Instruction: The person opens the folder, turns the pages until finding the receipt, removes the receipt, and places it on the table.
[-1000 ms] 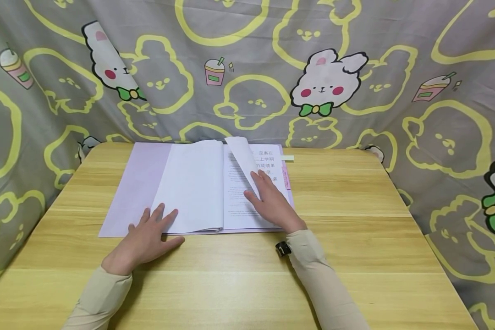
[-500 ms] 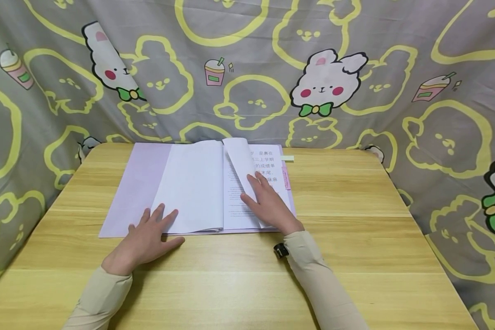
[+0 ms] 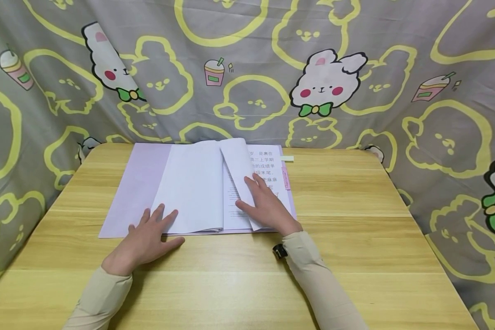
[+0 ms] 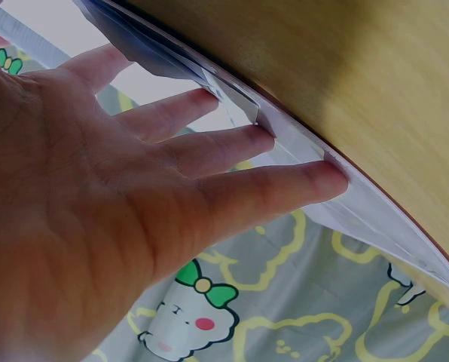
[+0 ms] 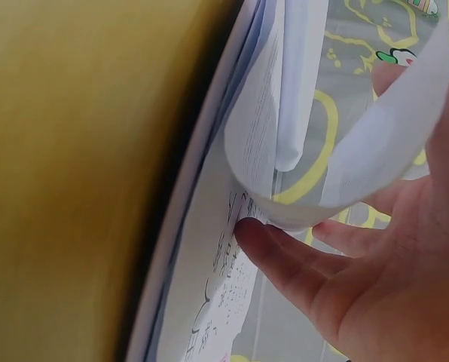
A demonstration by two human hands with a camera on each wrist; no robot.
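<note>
An open lilac folder (image 3: 142,183) lies on the table, with blank white pages (image 3: 191,188) on its left side and printed sheets (image 3: 265,161) on its right. My left hand (image 3: 146,238) rests with fingers spread at the lower-left edge of the blank pages. My right hand (image 3: 268,206) reaches over the right side, its fingers extended against a white page (image 3: 235,156) that curls up and leftward. In the right wrist view, that curled page (image 5: 390,143) arches beside the fingers (image 5: 277,260), with one fingertip at the printed sheet. Part of the print is hidden under the curl.
The folder lies toward the far side of a wooden table (image 3: 239,284). Pale green (image 3: 287,158) and pink tabs (image 3: 286,178) stick out at its right edge. A grey curtain (image 3: 247,59) with cartoon prints hangs around the back and sides. A black band (image 3: 279,250) sits at the right wrist.
My right hand has moved slightly left, pushing the curled page leftward and uncovering more of the large print beneath. My left hand has stayed still.
</note>
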